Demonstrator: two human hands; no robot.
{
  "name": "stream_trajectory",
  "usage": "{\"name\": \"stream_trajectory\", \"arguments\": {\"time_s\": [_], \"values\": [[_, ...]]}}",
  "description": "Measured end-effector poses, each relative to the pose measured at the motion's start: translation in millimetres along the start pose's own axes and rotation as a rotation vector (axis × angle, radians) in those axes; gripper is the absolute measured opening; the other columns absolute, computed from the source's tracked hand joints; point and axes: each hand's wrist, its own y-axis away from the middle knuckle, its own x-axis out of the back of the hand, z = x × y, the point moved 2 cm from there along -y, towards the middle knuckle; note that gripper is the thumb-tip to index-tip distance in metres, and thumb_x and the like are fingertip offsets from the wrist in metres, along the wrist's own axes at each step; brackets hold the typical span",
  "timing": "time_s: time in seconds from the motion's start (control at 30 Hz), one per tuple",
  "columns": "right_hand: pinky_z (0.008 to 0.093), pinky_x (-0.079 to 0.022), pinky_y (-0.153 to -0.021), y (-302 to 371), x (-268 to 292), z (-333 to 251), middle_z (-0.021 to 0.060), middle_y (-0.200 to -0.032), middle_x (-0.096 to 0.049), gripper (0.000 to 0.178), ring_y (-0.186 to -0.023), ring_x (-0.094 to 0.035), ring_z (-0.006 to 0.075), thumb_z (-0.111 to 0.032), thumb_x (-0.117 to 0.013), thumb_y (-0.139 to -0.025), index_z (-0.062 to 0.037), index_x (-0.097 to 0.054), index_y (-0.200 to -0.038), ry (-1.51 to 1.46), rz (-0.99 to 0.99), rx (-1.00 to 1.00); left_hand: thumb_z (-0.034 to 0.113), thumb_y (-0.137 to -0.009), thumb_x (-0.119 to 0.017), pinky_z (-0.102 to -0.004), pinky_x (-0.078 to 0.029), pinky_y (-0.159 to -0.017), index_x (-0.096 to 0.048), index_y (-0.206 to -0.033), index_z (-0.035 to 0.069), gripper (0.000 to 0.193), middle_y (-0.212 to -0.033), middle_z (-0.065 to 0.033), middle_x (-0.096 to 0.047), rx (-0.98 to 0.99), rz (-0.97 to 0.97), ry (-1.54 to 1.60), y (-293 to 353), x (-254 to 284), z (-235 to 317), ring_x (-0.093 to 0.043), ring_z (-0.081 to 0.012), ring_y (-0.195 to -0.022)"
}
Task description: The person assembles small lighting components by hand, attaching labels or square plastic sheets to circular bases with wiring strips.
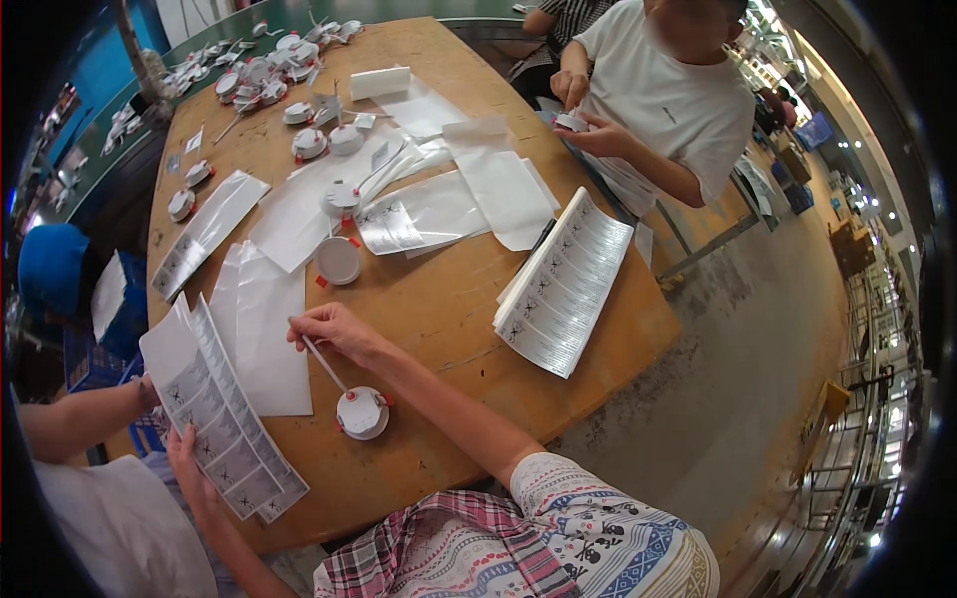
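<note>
One corded round lamp [362,413] near the surface's [429,309] near edge, two other lamps [181,205] by its left edge, one label stack [568,284] toward its right corner

Your right hand [335,332] pinches, arm [449,404] stretched over the bench [449,324]; your left hand [189,468] grips by its near-left corner.

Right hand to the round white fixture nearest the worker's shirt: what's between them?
In the head view, a white cable spans that stretch, running from the right hand to the fixture; wooden tabletop lies beneath.
</note>
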Motion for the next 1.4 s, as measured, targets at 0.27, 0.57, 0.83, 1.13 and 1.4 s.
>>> {"name": "stream_trajectory", "arguments": {"time_s": [0.27, 0.57, 0.83, 1.13, 1.4], "values": [[0.0214, -0.042, -0.057, -1, -12, -6, 0.0022, -0.075, -0.063, 0.023, -0.067, -0.054, 0.0066, -0.026, -0.064, -0.085, -0.0035, -0.068, -0.084, 0.269, 0.114, -0.139, 0.016, -0.087, -0.057, -0.0306, -0.045, -0.086, -0.055, -0.116, -0.001, 0.034, -0.108, -0.0089, -0.06, 0.042, 0.233, -0.131, 11, -3, -2, -0.057, -0.0179, -0.098], [0.0373, -0.044, -0.078, 24, -102, -65, 0.0155, -0.095, -0.055, 0.035, -0.087, -0.053, 0.0273, -0.005, -0.067, -0.076, -0.002, -0.056, -0.109, 1.016, 0.24, 0.437, 0.011, -0.09, -0.05, -0.0222, -0.049, -0.072, -0.055, -0.11, -0.003, 0.025, -0.1, -0.0071, -0.063, -0.004, 0.008, 0.006, 16, -39, -9, -0.06, -0.009, -0.081], [0.027, -0.048, -0.075, 12, -127, -22, 0.0155, -0.119, -0.054, 0.06, -0.085, -0.059, 0.0141, 0.0, -0.06, -0.081, -0.0129, -0.037, -0.135, 0.638, 0.046, 0.183, 0.009, -0.09, -0.05, -0.0218, -0.048, -0.073, -0.051, -0.115, -0.003, 0.028, -0.101, -0.0072, -0.063, 0.033, -0.059, 0.095, 42, -54, 4, -0.059, -0.0083, -0.084], [0.0261, -0.046, -0.062, 10, -122, 2, 0.0049, -0.077, -0.056, 0.06, -0.063, -0.051, 0.0108, 0.003, -0.059, -0.071, -0.0127, -0.046, -0.128, 0.549, 0.001, 0.17, 0.009, -0.089, -0.052, -0.0282, -0.043, -0.089, -0.046, -0.121, -0.003, 0.034, -0.113, -0.0107, -0.057, -0.059, -0.018, 0.243, 36, -35, -3, -0.057, -0.0157, -0.098], [0.0212, -0.043, -0.062, 11, -112, 5, -0.004, -0.07, -0.048, 0.049, -0.065, -0.047, 0.0046, 0.002, -0.064, -0.073, -0.01, -0.054, -0.12, 0.452, 0.02, 0.257, 0.002, -0.09, -0.047, -0.0317, -0.047, -0.091, -0.03, -0.135, 0.001, 0.049, -0.121, -0.0166, -0.052, -0.134, 0.057, 0.123, 38, -62, 9, -0.055, -0.022, -0.108]]}}
